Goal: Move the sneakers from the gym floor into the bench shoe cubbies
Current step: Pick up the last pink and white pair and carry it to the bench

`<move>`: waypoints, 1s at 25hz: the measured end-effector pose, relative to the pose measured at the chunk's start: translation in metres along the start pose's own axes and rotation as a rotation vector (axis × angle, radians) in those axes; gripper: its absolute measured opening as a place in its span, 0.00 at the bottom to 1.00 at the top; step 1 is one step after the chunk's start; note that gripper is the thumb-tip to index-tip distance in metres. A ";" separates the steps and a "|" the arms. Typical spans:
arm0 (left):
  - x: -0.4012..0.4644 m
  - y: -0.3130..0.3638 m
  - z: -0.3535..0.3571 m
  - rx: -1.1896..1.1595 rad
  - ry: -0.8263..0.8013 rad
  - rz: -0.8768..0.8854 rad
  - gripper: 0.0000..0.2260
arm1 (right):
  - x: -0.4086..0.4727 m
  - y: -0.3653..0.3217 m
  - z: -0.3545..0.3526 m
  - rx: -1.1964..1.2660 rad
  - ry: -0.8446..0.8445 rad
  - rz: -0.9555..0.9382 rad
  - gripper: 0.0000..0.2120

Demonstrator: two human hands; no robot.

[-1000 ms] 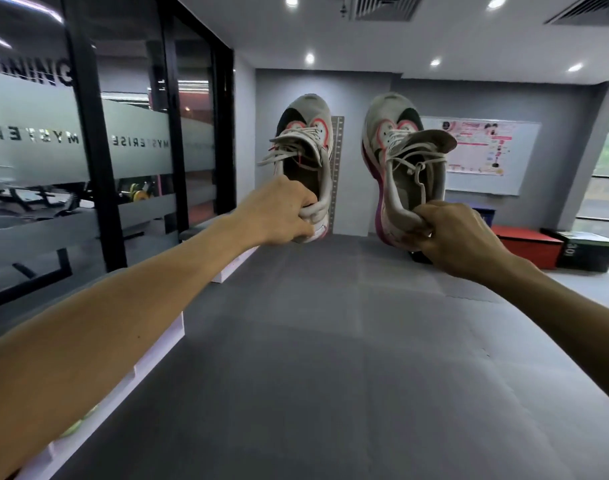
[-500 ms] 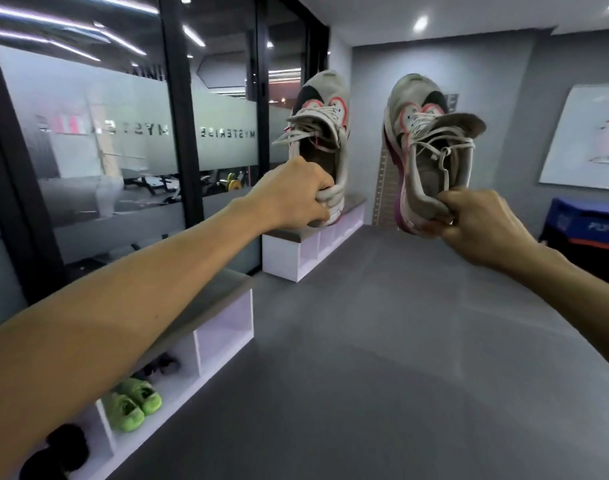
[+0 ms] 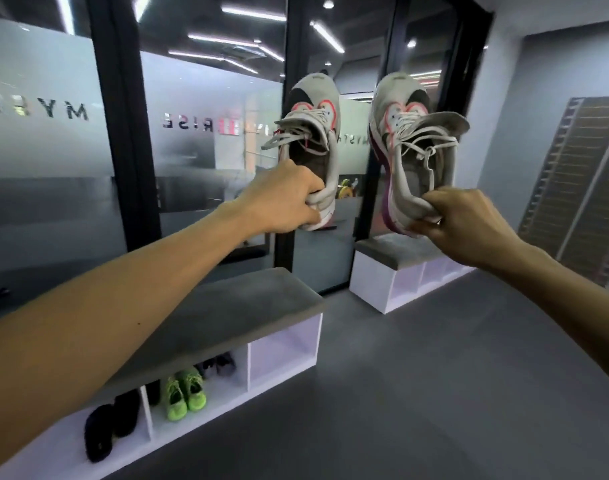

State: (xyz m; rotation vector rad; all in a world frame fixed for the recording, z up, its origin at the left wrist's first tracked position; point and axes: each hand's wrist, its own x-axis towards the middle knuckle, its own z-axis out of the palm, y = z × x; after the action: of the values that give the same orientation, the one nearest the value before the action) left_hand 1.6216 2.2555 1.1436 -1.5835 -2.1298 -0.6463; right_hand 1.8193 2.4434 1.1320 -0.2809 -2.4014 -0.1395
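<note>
My left hand [image 3: 285,200] grips the heel of a grey and white sneaker [image 3: 315,133] with red trim, toe pointing up. My right hand [image 3: 458,223] pinches the heel of the matching sneaker [image 3: 405,147], which shows a pink and purple sole edge. Both shoes hang in the air in front of the glass wall. Below left stands a white bench [image 3: 233,306] with a grey top and open shoe cubbies. Its right cubby [image 3: 284,349] holds nothing. The middle cubby holds neon green sneakers [image 3: 183,393] and dark shoes behind them.
Black shoes [image 3: 110,424] fill the left cubby. A second white bench [image 3: 407,268] with cubbies stands further along the glass wall [image 3: 192,140]. Grey gym flooring [image 3: 417,393] spreads to the right. A height chart [image 3: 580,188] hangs on the far wall.
My view has turned left toward the glass wall, bringing the near bench and its cubbies fully into sight. Both hands still hold the sneakers up in the same grip.
</note>
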 end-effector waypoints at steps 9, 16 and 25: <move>0.125 -0.089 0.086 0.175 0.034 -0.186 0.17 | 0.147 0.118 0.150 0.135 0.005 -0.181 0.15; 0.242 -0.161 0.134 0.265 0.043 -0.238 0.16 | 0.276 0.196 0.241 0.176 0.022 -0.273 0.15; 0.355 -0.211 0.224 0.386 0.038 -0.403 0.17 | 0.389 0.296 0.360 0.337 0.002 -0.375 0.16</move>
State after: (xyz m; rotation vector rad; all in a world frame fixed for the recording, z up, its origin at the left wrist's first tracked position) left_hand 1.3109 2.6082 1.1405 -0.9434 -2.3876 -0.3463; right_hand 1.3754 2.8577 1.1291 0.3263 -2.4021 0.0962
